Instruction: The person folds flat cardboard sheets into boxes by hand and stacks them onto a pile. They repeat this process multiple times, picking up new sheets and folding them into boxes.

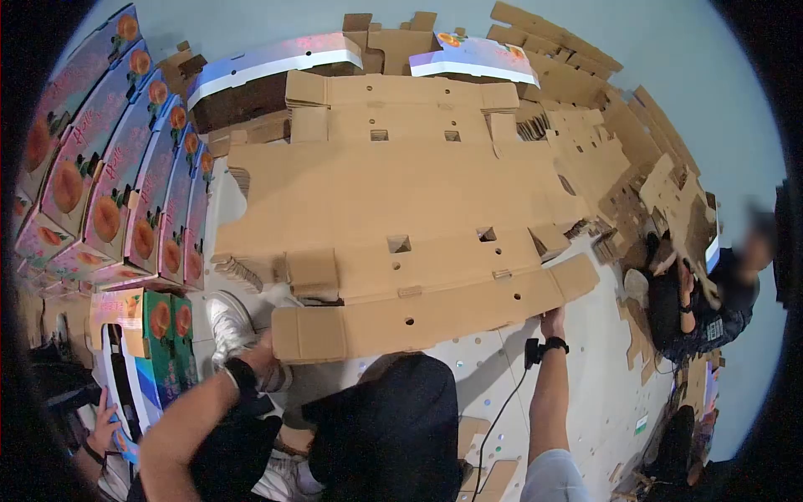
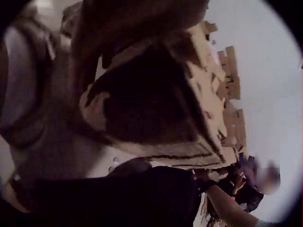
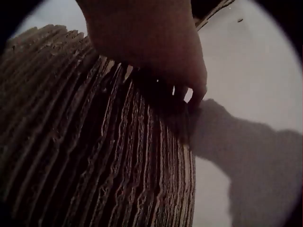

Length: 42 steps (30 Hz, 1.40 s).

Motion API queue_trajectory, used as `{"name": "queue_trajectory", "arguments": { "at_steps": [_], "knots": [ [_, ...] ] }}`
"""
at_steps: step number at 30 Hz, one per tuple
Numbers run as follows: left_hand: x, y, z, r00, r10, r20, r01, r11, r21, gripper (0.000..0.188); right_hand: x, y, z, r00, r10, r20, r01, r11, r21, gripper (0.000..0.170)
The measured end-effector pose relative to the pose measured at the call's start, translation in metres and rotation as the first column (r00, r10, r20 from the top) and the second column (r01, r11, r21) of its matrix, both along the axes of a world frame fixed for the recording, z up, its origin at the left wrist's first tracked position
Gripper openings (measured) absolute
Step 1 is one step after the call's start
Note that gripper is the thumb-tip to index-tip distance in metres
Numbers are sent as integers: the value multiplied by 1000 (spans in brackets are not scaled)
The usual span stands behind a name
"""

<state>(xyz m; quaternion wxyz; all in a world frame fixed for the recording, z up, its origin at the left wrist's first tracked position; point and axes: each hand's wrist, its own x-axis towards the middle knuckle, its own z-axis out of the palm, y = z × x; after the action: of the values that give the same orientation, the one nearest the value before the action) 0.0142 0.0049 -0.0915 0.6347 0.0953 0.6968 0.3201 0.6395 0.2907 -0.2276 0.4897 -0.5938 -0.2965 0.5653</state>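
Note:
A stack of flat brown die-cut cardboard sheets (image 1: 393, 188) lies in front of the person, with square and round holes and a long flap strip on the near side. At the strip's near left end, the left hand (image 1: 262, 356) grips the cardboard; its fingertips are mostly hidden. The right hand (image 1: 552, 320) holds the near edge toward the right, fingers tucked beneath. In the right wrist view, the right hand (image 3: 151, 45) lies over the corrugated edges of many layered sheets (image 3: 109, 156). The left wrist view is dark, with the left hand (image 2: 137, 23) above the cardboard (image 2: 189, 158).
Printed fruit boxes (image 1: 109, 192) stand in rows at left, with a green box (image 1: 163, 335) below. More cardboard (image 1: 585, 151) leans along the wall. Another person (image 1: 711, 309) sits at right; another hand (image 1: 104, 427) touches a box at lower left. A cable (image 1: 502, 414) hangs from the right wrist.

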Motion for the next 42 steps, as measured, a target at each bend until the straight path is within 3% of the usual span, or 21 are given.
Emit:
{"name": "queue_trajectory", "arguments": {
  "at_steps": [1,2,4,5,6,9,10,12,15,18,24,26,28,32,34,35,37,38,39,40,42],
  "knots": [
    [10,-4,-2,1000,15,8,-15,1000,7,60,8,1,-5,993,121,-20,-119,992,50,48],
    [18,-12,-8,999,33,22,-33,999,14,60,-8,-5,11,999,0,32,-2,999,41,43],
    [14,-25,-16,995,85,51,-86,996,25,60,-1,0,9,997,80,-14,-79,995,65,44],
    [33,24,2,992,111,57,-113,993,30,60,1,-2,6,986,149,-78,-142,985,94,45],
    [31,12,-4,988,140,58,-143,989,43,59,3,-1,7,987,158,42,-160,986,44,48],
    [25,9,-9,972,222,79,-229,968,99,59,27,4,2,963,269,-15,-269,963,-17,53],
    [25,14,-9,966,242,95,-253,960,121,59,15,5,16,960,279,-5,-279,960,-2,53],
    [17,-2,-19,953,275,128,-294,942,160,58,-14,-8,45,989,41,142,-32,997,-68,58],
    [16,-16,-30,941,302,155,-330,920,214,58,-5,-4,51,963,157,220,-132,984,-122,60],
    [0,-17,-35,929,320,184,-360,895,264,57,0,-10,57,949,273,156,-256,959,-123,61],
    [-14,-39,-43,907,356,224,-407,876,257,57,-51,-87,103,945,282,164,-265,957,-115,61],
    [-11,-43,-11,728,520,447,-668,686,289,54,-40,-89,103,938,313,151,-297,948,-114,60],
    [-17,-41,-15,746,495,446,-655,666,357,54,-21,-74,104,805,575,-150,-593,791,-152,61],
    [-19,-40,18,773,453,444,-625,665,409,56,1,-51,96,753,653,-81,-650,720,-243,66],
    [-38,-40,35,930,362,67,-325,720,614,54,27,-28,47,343,765,545,-826,522,-213,64],
    [-31,-43,73,859,432,-276,-141,717,683,55,24,-28,48,334,771,541,-830,513,-219,64],
    [9,-42,154,517,435,-737,353,676,646,57,17,-32,61,794,606,42,-592,787,-173,58],
    [31,-34,177,321,418,-850,617,588,522,60,11,-30,60,788,614,40,-599,781,-176,58],
    [58,-20,175,286,289,-914,740,538,402,69,15,-34,59,790,612,32,-598,781,-181,58],
    [84,-7,166,230,161,-960,843,459,279,80,7,-35,59,793,609,25,-595,782,-184,58],
    [117,20,143,-24,118,-993,953,304,13,93,-5,-34,62,801,599,20,-586,789,-186,58]
  ]
}}
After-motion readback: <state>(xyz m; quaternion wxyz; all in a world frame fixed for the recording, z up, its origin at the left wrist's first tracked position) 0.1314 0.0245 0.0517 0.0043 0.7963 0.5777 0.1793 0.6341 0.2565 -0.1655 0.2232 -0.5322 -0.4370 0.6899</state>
